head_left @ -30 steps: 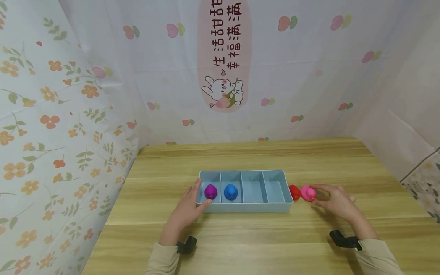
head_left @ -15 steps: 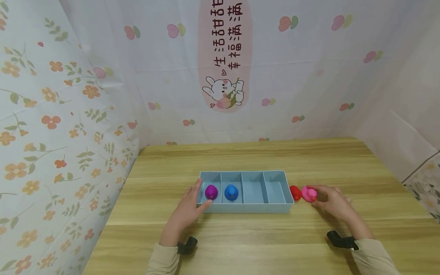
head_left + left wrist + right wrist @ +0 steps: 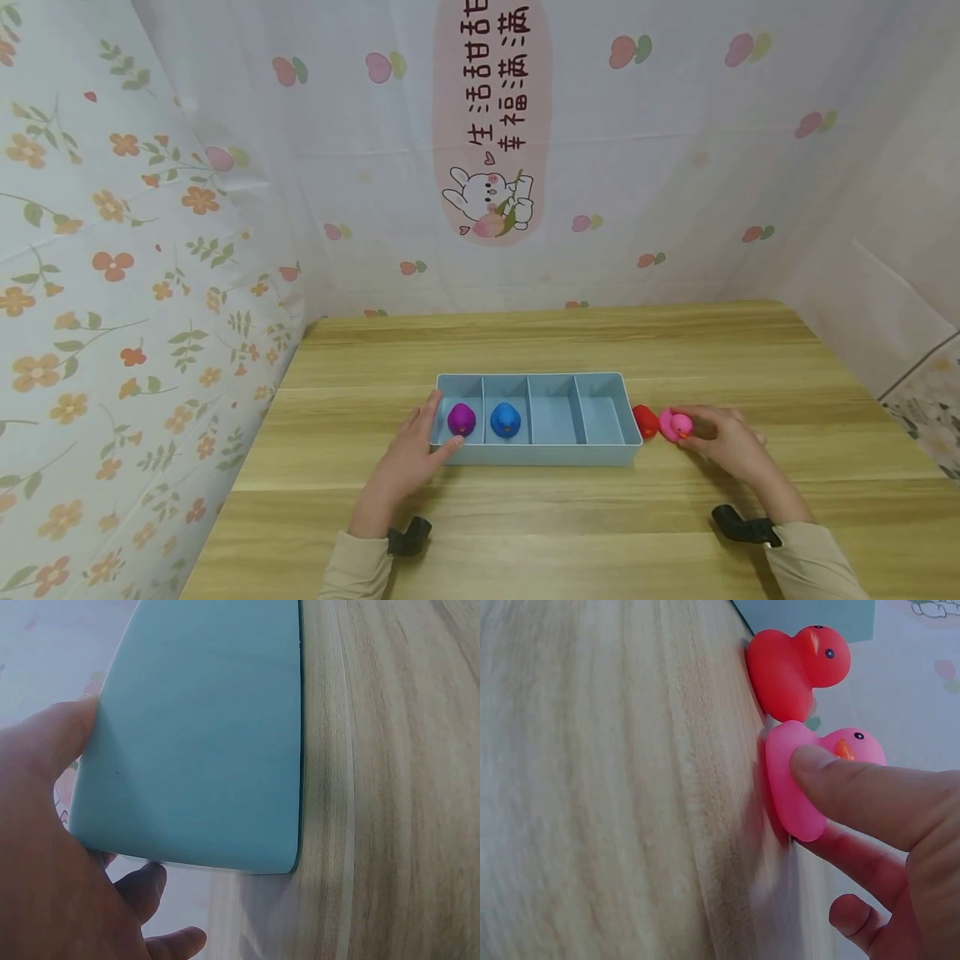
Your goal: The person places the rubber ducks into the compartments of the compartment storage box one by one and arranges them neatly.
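Note:
My left hand (image 3: pixel 410 448) holds the left end of a light blue divided tray (image 3: pixel 555 454), its thumb over the front rim. Fingers of that hand stretch along the tray's end wall in the left wrist view. A purple rubber duck (image 3: pixel 461 419) sits in the leftmost compartment, and a blue rubber duck (image 3: pixel 506 420) in the one beside it. Right of the tray, my right hand (image 3: pixel 731 442) pinches a pink rubber duck (image 3: pixel 799 791) between thumb and fingers, on the table. A red rubber duck (image 3: pixel 787 671) stands between the pink one and the tray's right end.
The tray's two right compartments (image 3: pixel 553 408) hold no duck. Beneath everything lies a wood-grain table (image 3: pixel 555 533). Patterned cloth (image 3: pixel 645 167) hangs behind the table and along its sides.
My right forearm has shifted slightly left, and the fingers sit a little closer round the pink duck. The left hand, tray and other ducks stay put.

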`<act>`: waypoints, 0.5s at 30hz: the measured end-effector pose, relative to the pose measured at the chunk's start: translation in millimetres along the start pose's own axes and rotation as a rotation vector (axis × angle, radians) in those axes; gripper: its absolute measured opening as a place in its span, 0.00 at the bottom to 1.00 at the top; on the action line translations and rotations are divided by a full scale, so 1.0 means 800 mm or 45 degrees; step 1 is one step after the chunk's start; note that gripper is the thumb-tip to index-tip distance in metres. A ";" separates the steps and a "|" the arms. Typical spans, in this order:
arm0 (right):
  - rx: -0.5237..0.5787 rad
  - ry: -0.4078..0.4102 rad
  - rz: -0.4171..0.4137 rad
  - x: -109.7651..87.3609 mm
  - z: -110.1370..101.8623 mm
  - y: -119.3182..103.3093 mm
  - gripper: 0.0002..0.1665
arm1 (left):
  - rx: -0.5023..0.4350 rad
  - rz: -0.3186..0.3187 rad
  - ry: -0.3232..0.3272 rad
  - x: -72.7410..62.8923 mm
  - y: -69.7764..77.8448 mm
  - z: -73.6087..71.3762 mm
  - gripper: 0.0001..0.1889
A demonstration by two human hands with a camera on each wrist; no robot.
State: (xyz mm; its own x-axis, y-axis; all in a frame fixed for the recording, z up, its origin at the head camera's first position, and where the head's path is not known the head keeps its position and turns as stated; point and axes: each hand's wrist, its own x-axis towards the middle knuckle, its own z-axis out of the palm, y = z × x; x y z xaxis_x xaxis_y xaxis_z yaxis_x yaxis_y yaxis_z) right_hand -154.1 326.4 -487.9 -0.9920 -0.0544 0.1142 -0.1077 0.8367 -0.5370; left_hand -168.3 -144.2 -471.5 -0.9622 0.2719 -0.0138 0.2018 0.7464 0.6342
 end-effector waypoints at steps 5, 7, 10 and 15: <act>0.009 0.008 -0.013 0.001 0.001 0.001 0.27 | -0.002 0.000 0.000 0.000 0.000 -0.001 0.43; 0.014 0.011 -0.017 0.000 0.002 0.001 0.26 | -0.001 -0.001 -0.001 0.000 0.000 -0.001 0.44; 0.018 0.027 -0.021 0.000 0.002 -0.001 0.25 | -0.002 -0.001 -0.003 0.000 0.000 -0.001 0.44; 0.010 0.055 -0.036 -0.001 0.001 -0.003 0.24 | -0.005 -0.005 -0.007 0.001 -0.002 0.000 0.44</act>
State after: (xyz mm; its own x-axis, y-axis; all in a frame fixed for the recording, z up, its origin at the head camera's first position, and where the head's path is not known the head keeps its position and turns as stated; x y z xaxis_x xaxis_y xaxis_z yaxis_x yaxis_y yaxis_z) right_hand -153.2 324.2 -487.2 -0.9847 -0.0541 0.1656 -0.1365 0.8307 -0.5397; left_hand -169.3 -145.1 -472.3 -0.9621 0.2720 -0.0203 0.1973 0.7453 0.6369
